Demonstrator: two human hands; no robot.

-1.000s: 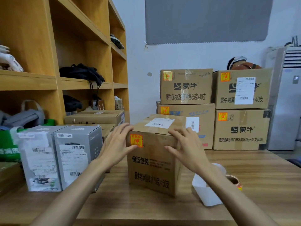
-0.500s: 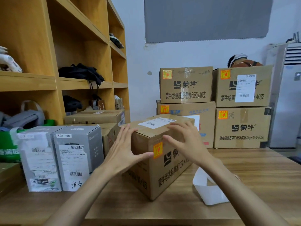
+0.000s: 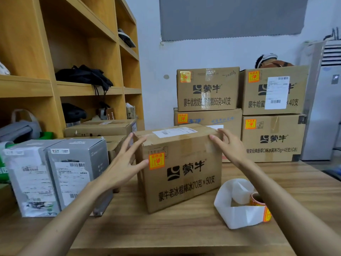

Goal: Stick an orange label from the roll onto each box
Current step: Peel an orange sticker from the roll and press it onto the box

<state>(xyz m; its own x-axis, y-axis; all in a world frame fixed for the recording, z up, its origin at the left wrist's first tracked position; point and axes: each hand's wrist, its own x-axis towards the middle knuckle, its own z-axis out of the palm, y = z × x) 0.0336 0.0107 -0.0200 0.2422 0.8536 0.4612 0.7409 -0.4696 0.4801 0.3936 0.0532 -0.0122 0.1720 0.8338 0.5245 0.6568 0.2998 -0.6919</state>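
1. Brown cardboard box with black printed logo and text (image 3: pixel 181 169) stands upright on the wooden table (image 3: pixel 166 231), centre of view, front face toward the camera.
2. Square orange label (image 3: pixel 156 161) stuck on the box front, upper left corner, just left of the logo; white shipping slip (image 3: pixel 174 131) on the box top.
3. Left hand (image 3: pixel 122 166) at the box's left edge, fingers spread and loose, thumb tip touching the front face beside the orange label, fingertips at the top left corner; not clamped.
4. Right hand (image 3: pixel 229 147) at the box's top right corner, fingers spread, fingertips on the top edge; no firm grip visible.
5. Roll of orange labels with a loose loop of white backing paper (image 3: pixel 245 204) lies on the table right of the box, near its front right corner, not touching it.
6. Two grey cartons with white shipping slips (image 3: pixel 55 174) stand left of the box, side by side, the nearer one under the left forearm.
7. Stack of four brown cardboard boxes (image 3: pixel 239 111) behind the box against the wall, each with an orange label at upper left.
8. Low brown boxes (image 3: pixel 100 128) behind-left of the box, at the foot of a wooden shelf unit (image 3: pixel 60 52).
9. White standing appliance (image 3: pixel 324 100) far right of the stack.
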